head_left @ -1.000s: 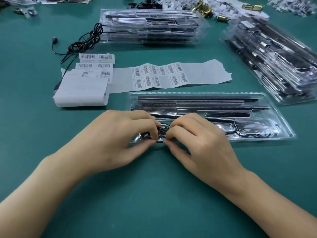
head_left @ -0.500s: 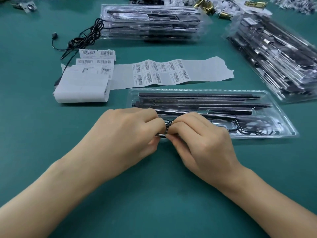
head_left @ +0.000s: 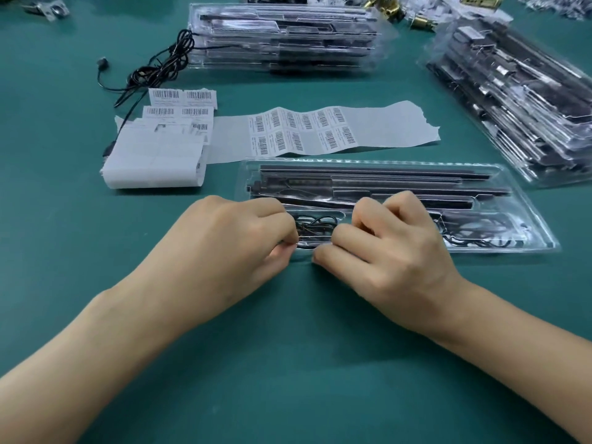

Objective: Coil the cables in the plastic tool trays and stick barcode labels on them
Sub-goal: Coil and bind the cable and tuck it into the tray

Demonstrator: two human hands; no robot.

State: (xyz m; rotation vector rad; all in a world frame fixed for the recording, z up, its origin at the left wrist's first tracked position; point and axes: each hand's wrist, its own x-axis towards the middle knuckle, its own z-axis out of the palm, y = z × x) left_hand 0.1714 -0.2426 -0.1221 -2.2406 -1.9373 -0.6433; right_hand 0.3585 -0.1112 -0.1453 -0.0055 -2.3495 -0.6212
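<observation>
A clear plastic tool tray (head_left: 499,174) with dark metal strips lies across the green mat in front of me. A thin black cable (head_left: 315,224) sits bunched in the tray's near-left pocket. My left hand (head_left: 230,245) pinches the cable at the pocket's left end with thumb and curled fingers. My right hand (head_left: 384,248) pinches it from the right, fingers curled. More cable loops (head_left: 474,233) lie in the right pocket. A strip of barcode labels (head_left: 304,131) lies just behind the tray.
A folded stack of label sheets (head_left: 157,155) lies at the left. A loose black cable (head_left: 153,72) trails behind it. One stack of filled trays (head_left: 285,36) stands at the back, another stack of trays (head_left: 519,100) at the right. Brass parts (head_left: 384,6) line the far edge.
My two hands have drawn slightly apart along the cable, so the bunched wire between them shows more. The view has shifted a little.
</observation>
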